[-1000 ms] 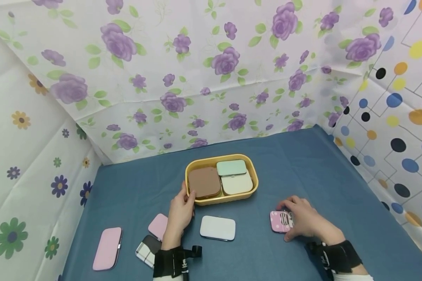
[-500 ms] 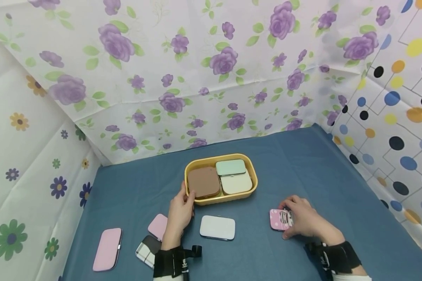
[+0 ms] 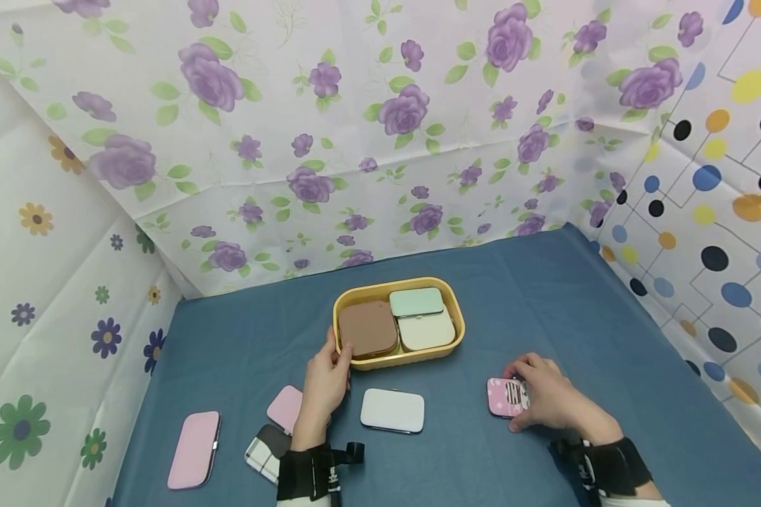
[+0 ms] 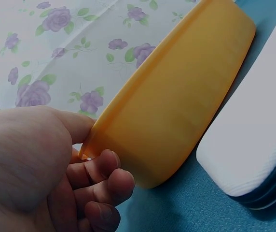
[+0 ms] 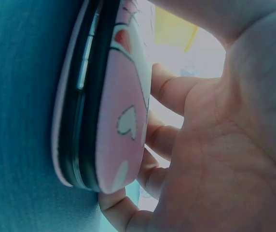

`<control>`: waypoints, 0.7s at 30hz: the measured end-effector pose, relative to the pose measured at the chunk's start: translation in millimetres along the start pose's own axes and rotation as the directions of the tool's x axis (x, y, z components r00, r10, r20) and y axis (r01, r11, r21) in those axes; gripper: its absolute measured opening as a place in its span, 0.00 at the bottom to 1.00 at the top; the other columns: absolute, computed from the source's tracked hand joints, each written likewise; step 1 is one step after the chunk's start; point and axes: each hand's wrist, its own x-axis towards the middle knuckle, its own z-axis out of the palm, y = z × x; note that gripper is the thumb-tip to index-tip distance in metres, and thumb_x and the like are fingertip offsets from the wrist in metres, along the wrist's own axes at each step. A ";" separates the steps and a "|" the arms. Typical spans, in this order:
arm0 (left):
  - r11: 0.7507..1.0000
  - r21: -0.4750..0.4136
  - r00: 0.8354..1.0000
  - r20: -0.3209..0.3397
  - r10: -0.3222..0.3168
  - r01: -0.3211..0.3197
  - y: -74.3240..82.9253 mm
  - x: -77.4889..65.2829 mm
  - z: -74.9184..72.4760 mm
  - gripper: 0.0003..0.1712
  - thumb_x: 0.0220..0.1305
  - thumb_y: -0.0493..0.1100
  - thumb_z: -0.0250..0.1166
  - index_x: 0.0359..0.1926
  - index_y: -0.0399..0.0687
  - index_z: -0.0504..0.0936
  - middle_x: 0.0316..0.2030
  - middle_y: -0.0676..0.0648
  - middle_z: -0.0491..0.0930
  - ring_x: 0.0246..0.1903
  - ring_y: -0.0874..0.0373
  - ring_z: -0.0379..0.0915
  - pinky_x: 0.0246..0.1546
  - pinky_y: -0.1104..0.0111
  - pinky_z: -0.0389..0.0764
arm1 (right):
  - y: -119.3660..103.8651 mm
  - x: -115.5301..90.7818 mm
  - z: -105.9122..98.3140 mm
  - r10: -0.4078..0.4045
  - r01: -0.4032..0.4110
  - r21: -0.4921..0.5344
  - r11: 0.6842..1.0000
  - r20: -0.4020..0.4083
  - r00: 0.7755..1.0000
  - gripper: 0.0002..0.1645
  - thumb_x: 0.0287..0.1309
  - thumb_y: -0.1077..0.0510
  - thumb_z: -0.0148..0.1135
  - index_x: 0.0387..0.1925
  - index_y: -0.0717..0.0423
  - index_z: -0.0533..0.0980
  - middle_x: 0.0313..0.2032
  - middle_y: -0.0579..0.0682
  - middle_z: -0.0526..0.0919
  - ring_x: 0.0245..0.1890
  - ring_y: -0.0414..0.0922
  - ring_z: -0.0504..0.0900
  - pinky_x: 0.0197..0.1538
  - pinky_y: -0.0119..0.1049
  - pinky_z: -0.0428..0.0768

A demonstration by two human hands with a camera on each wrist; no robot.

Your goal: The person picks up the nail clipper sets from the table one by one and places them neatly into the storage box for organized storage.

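Observation:
My left hand (image 3: 325, 384) pinches the near left corner of a yellow plastic basket (image 3: 412, 361), thumb at the rim and fingers curled outside. In the left wrist view the basket's wall (image 4: 172, 96) stands beside the fingers. The basket bears a brown case (image 3: 368, 328), a mint green case (image 3: 416, 301) and a cream case (image 3: 427, 332). On the right, my right hand (image 3: 548, 394) grips a small pink hinged case (image 3: 504, 396) with a cartoon print, thumb at its near side, fingers at the far side. Its metal hinge (image 5: 87, 53) shows in the right wrist view.
A white case (image 3: 392, 410) lies in front of the basket. Left of it are a pink case (image 3: 285, 408), partly behind the left arm, a plaid case (image 3: 266, 451) and a larger pink case (image 3: 194, 449). Patterned cloth walls (image 3: 355, 141) bound the blue tabletop (image 3: 254, 331).

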 end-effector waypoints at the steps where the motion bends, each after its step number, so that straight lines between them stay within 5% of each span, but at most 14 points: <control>1: 1.000 0.002 1.000 0.000 -0.001 0.001 0.1 -0.1 0.0 0.40 0.76 0.56 0.54 0.78 0.44 0.53 0.19 0.48 0.74 0.14 0.54 0.71 0.15 0.64 0.71 | 0.1 -0.1 -0.2 -0.004 0.004 0.003 1.000 0.004 1.000 0.44 0.16 0.37 0.88 0.44 0.36 0.76 0.54 0.48 0.72 0.56 0.56 0.67 0.51 0.59 0.71; 21: 1.000 -0.019 1.000 0.004 -0.010 0.010 0.5 -0.2 -0.3 0.40 0.76 0.56 0.54 0.78 0.44 0.52 0.19 0.48 0.74 0.14 0.54 0.71 0.15 0.64 0.71 | 0.6 -4.8 -3.2 -0.086 0.087 -0.029 0.996 0.014 0.996 0.41 0.27 0.37 0.86 0.47 0.37 0.76 0.50 0.39 0.73 0.53 0.48 0.70 0.54 0.54 0.72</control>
